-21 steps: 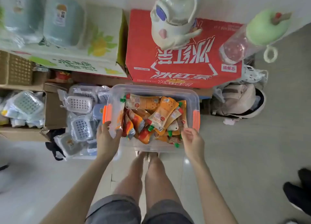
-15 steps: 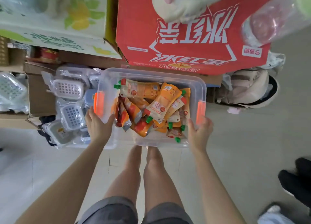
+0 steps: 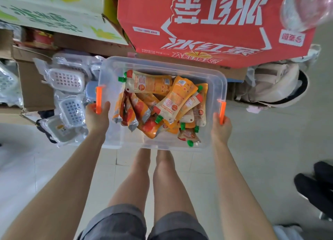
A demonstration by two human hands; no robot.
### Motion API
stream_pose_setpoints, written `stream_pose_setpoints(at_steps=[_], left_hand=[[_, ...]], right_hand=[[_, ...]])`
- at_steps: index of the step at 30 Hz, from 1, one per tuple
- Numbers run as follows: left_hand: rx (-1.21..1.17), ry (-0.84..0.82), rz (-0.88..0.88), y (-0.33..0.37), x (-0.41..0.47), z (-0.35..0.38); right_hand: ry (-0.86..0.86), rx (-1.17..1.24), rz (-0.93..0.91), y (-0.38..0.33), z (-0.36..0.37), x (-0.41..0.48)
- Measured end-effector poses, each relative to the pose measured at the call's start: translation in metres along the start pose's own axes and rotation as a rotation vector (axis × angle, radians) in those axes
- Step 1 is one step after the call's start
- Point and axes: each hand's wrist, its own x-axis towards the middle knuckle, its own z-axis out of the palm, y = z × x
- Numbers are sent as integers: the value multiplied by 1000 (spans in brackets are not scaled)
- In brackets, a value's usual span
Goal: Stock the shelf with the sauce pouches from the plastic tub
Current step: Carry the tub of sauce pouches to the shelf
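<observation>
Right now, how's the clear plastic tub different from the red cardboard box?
The clear plastic tub is see-through, showing orange sauce pouches; the red cardboard box is solid with white lettering. The left hand and right hand grip the tub, not the box. Both are rectangular.

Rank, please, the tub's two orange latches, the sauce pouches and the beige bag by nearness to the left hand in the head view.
The left hand grips the plastic tub.
1. The left orange latch: touching that hand.
2. The sauce pouches: inside the tub.
3. The right orange latch: by the right hand.
4. The beige bag: beyond the tub, far right.
</observation>
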Motion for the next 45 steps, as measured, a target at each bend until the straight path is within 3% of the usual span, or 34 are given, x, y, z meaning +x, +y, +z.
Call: stream_pose_setpoints(at_steps=[8, 14, 27, 35, 45], left_hand=[[-158, 15, 5, -23, -43, -56], [-434, 107, -36, -62, -113, -113], [-1010, 607, -519, -220, -293, -142], [-1319, 972, -816, -338, -370, -154], [-1580, 1267, -1033, -514, -440, -192]], right_hand=[[-3, 82, -124, -20, -42, -53], [-191, 26, -297, -41, -75, -97], [-630, -289, -790, -71, -41, -212], [-904, -553, -1075, -15, 30, -348], [-1156, -815, -1253, 142, 116, -548]])
